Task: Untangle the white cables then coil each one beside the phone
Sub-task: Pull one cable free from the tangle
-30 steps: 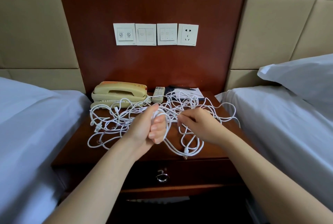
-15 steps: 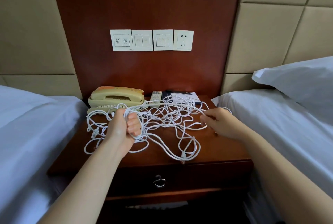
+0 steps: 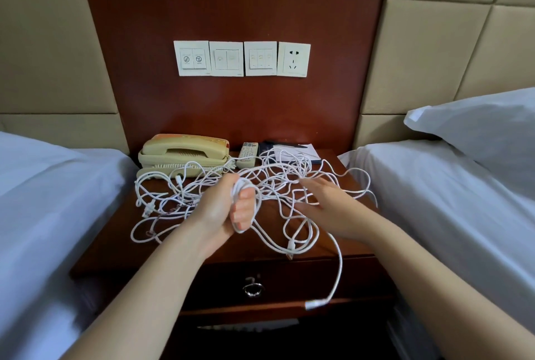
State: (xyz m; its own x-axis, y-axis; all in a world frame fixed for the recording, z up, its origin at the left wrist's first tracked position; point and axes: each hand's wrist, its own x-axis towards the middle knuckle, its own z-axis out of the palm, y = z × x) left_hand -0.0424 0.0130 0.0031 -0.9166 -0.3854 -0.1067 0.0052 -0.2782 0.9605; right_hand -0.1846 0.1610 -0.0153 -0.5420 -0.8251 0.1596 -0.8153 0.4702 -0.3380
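Checking progress on the cable job, head cam only. Left hand [image 3: 228, 209], centre of frame, is fisted round a small wad of loops [image 3: 239, 187] from the white cables [image 3: 338, 270]; fingers fully curled, thumb side up. Right hand [image 3: 327, 206], just right of centre, has fingers stretched out and slightly spread over the strands. I see nothing pinched; it reads as open and reaching.

Cables sprawl as one mess across most of the nightstand [image 3: 110, 244], from in front of the phone [image 3: 185, 151] at upper left of the top to its right edge. One end w/ plug [image 3: 314, 305] hangs over the front edge past the drawer ring [image 3: 252, 287]. Some strands lie over the remote [image 3: 248, 151] and notepad [image 3: 301, 151] at the back.

Status, my read: early. Wad in left hand is prob. the start of the first coil, but no strand is clearly separated and I can't count the cables. No finished coil beside the phone yet. Left: free each cable, coil each, set by phone.

Risk: loose strands snagging the phone cord.
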